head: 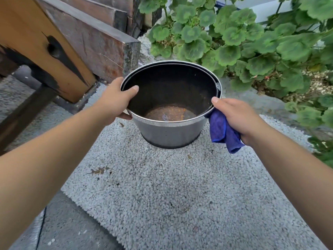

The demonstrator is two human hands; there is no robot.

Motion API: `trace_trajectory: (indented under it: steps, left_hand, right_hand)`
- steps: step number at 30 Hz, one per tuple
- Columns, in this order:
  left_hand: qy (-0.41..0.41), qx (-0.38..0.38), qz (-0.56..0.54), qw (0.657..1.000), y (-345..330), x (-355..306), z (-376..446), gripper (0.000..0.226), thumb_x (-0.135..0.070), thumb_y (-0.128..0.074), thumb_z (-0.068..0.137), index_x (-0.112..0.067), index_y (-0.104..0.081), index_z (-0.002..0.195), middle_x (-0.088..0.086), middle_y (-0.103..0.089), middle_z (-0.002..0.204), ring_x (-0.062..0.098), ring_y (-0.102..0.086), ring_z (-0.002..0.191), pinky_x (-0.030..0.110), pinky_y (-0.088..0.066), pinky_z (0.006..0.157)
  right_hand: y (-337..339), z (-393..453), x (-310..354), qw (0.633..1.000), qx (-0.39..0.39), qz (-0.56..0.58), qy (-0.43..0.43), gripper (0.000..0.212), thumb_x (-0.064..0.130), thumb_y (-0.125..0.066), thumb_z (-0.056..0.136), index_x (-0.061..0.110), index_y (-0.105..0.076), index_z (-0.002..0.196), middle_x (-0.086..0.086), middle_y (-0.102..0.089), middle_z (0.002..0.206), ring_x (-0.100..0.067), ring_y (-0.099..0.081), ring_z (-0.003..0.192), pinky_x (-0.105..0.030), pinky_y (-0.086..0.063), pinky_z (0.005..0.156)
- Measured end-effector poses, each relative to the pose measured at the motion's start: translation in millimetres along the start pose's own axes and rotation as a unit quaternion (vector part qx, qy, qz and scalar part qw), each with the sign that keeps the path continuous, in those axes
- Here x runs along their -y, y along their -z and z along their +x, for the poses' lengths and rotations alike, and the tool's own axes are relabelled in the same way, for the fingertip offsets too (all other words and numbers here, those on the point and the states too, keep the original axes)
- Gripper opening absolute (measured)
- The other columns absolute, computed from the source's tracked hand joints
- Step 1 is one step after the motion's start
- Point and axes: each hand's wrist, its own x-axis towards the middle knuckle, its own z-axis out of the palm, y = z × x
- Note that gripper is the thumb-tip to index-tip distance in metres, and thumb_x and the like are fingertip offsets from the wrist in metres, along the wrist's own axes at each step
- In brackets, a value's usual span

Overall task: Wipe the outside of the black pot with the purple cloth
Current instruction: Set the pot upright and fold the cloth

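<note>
Head view, purple cloth (224, 131) half hidden, right hand (236, 117)

We are outdoors in a home garden or patio: a pebbled concrete slab (162, 186) fills the lower centre, leafy green plants (252, 42) crowd the upper right, and weathered wooden beams (45, 42) and stone blocks (100, 49) stand upper left.
</note>
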Motion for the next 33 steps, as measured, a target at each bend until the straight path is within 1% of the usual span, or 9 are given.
trace_trajectory:
  steps: [2,5,9,13,16,19,23,30,33]
  left_hand:
    - [-0.007,-0.026,0.029,0.999,-5.3,4.7,-4.2,0.063,-0.055,-0.054,0.086,-0.022,-0.039,0.138,0.004,-0.055,0.135,0.026,-0.060,0.113,0.051,-0.059,0.078]
    - [-0.089,-0.104,0.098,0.986,-16.2,0.4,-18.6,0.084,-0.058,-0.050,0.085,-0.016,-0.020,0.151,0.007,-0.024,0.160,0.027,-0.025,0.145,0.050,-0.027,0.115]
    - [-0.236,-0.116,0.216,0.940,-38.6,-31.0,-57.9,0.078,-0.051,-0.049,0.085,-0.014,-0.026,0.149,0.009,-0.018,0.160,0.029,-0.013,0.146,0.052,-0.017,0.116]
    - [-0.403,-0.082,0.266,0.872,-52.8,-60.8,-92.2,0.059,-0.045,-0.055,0.083,-0.015,-0.048,0.133,0.009,-0.041,0.147,0.029,-0.039,0.132,0.052,-0.034,0.104]
    - [-0.219,0.154,-0.020,0.963,-66.8,-73.6,-111.2,0.042,-0.043,-0.056,0.082,-0.019,-0.056,0.116,-0.004,-0.064,0.106,0.007,-0.060,0.092,0.032,-0.052,0.083]
    - [-0.104,0.175,-0.115,0.972,-68.3,-67.4,-108.1,0.042,-0.046,-0.053,0.083,-0.012,-0.063,0.106,0.008,-0.070,0.094,0.015,-0.060,0.080,0.049,-0.053,0.078]
    - [-0.076,0.205,-0.176,0.960,-51.4,-51.1,-103.0,0.032,-0.028,-0.061,0.084,-0.007,-0.061,0.107,0.015,-0.066,0.097,0.024,-0.057,0.085,0.045,-0.046,0.079]
    - [-0.025,0.317,-0.286,0.904,-17.8,-29.2,-92.7,0.044,0.006,-0.048,0.073,-0.010,-0.068,0.109,0.011,-0.070,0.105,0.021,-0.067,0.090,0.032,-0.055,0.079]
    - [-0.072,0.348,-0.188,0.916,-17.4,-28.1,-97.0,0.035,-0.006,-0.057,0.076,-0.014,-0.068,0.108,0.007,-0.071,0.104,0.019,-0.066,0.094,0.032,-0.053,0.083]
  right_hand:
    - [2.7,-4.5,-3.4,1.000,0.009,0.013,-0.005,0.045,0.065,-0.061,0.075,0.024,-0.073,0.089,-0.005,-0.074,0.085,-0.021,-0.070,0.076,-0.041,-0.054,0.075]
    - [4.1,-16.3,-6.6,0.992,-0.065,0.104,-0.001,0.024,0.047,-0.064,0.080,0.024,-0.072,0.080,-0.002,-0.073,0.078,-0.014,-0.068,0.074,-0.040,-0.054,0.074]
    - [3.8,-38.2,6.1,0.962,-0.119,0.242,0.041,0.018,0.029,-0.061,0.083,0.019,-0.066,0.097,-0.001,-0.070,0.085,-0.011,-0.064,0.072,-0.027,-0.049,0.064]
    - [-5.2,-66.5,37.6,0.949,-0.053,0.300,0.085,0.031,0.024,-0.055,0.086,0.015,-0.059,0.115,-0.007,-0.068,0.103,-0.016,-0.065,0.086,-0.029,-0.053,0.071]
    - [-22.4,-82.5,50.1,0.931,0.044,0.349,0.096,0.035,0.019,-0.048,0.087,0.014,-0.059,0.120,-0.013,-0.070,0.110,-0.023,-0.066,0.095,-0.036,-0.053,0.084]
    - [-38.6,-89.3,47.7,0.938,0.075,0.320,0.108,0.041,0.008,-0.050,0.083,0.019,-0.062,0.120,-0.013,-0.069,0.116,-0.022,-0.068,0.102,-0.036,-0.052,0.088]
    - [-45.9,-86.4,37.1,0.960,0.062,0.240,0.127,0.067,0.000,-0.063,0.071,0.038,-0.053,0.126,0.002,-0.053,0.136,-0.007,-0.059,0.118,-0.029,-0.050,0.094]
    - [-36.0,-83.8,41.9,0.960,0.133,0.227,0.095,0.046,-0.010,-0.052,0.069,0.014,-0.073,0.101,-0.009,-0.074,0.101,-0.020,-0.068,0.094,-0.030,-0.052,0.076]
    - [-34.0,-86.4,42.9,0.938,0.173,0.289,0.076,0.046,-0.011,-0.048,0.066,0.014,-0.074,0.094,-0.009,-0.073,0.093,-0.018,-0.068,0.084,-0.025,-0.053,0.069]
